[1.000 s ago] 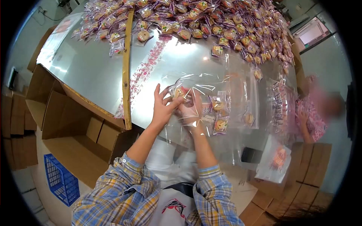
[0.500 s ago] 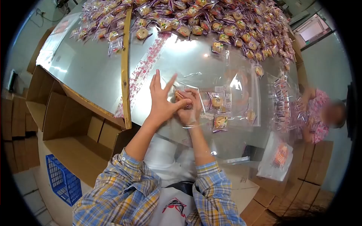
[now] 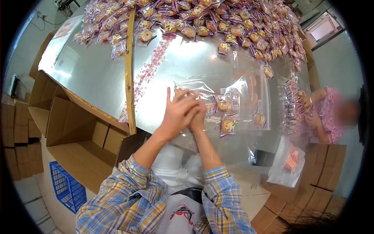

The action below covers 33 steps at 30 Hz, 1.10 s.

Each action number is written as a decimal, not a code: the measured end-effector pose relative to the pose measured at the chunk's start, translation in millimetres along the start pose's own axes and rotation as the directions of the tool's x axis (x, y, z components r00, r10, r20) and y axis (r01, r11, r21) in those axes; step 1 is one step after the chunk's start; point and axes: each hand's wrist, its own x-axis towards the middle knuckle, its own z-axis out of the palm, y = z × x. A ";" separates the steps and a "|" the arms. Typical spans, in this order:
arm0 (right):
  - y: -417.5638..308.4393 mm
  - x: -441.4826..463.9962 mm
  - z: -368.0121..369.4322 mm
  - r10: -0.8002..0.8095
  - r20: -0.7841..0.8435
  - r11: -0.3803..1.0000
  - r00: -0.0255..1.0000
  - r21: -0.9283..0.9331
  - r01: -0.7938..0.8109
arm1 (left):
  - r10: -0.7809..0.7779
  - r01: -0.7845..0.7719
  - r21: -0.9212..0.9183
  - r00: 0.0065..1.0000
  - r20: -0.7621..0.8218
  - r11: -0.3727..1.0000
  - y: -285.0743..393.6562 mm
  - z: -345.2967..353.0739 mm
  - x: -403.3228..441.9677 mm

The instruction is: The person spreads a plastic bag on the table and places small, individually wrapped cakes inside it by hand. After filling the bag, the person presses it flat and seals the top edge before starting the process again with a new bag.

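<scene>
My left hand point(image 3: 178, 113) lies over my right hand point(image 3: 198, 113), its fingers bent across the other's fingers and its index finger pointing up. Between and beneath them is a wrapped cookie point(image 3: 179, 91), only partly visible. My right hand's fingers are mostly hidden behind the left. A clear plastic bag point(image 3: 249, 87) lies flat to the right of the hands. On it or beside it rest a wrapped cookie point(image 3: 223, 103) and another wrapped cookie point(image 3: 228, 125).
A large heap of wrapped cookies point(image 3: 249, 27) covers the table's far side. A wooden strip point(image 3: 129, 78) divides the metal table point(image 3: 89, 70). Open cardboard boxes point(image 3: 74, 144) and a blue crate point(image 3: 67, 187) stand at left. A co-worker point(image 3: 329, 113) handles a filled bag point(image 3: 290, 105) at right.
My left hand has moved from spread fingers beside the right hand to lying over it. The raised plastic film near my hands has settled lower. The co-worker's hands have shifted onto the filled bag.
</scene>
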 end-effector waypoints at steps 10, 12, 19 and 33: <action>-26.1 11.5 -11.4 0.262 -0.225 0.944 0.938 0.261 -0.201 | -0.691 0.560 -0.481 0.708 -0.146 0.675 -84.3 -26.5 69.4; -17.1 7.6 -2.8 0.227 -0.193 0.935 0.955 0.317 -0.159 | -0.805 0.662 -0.621 0.588 0.082 0.421 -98.0 -8.1 47.4; -30.4 8.0 -1.5 0.029 0.006 1.000 1.000 0.004 -0.029 | -0.751 0.564 -0.762 0.641 0.160 0.319 -54.9 -15.3 57.8; -31.7 9.6 -1.4 -0.073 0.119 0.996 0.990 -0.043 0.078 | 0.214 -0.221 0.056 0.971 0.110 0.974 -20.8 -7.3 59.3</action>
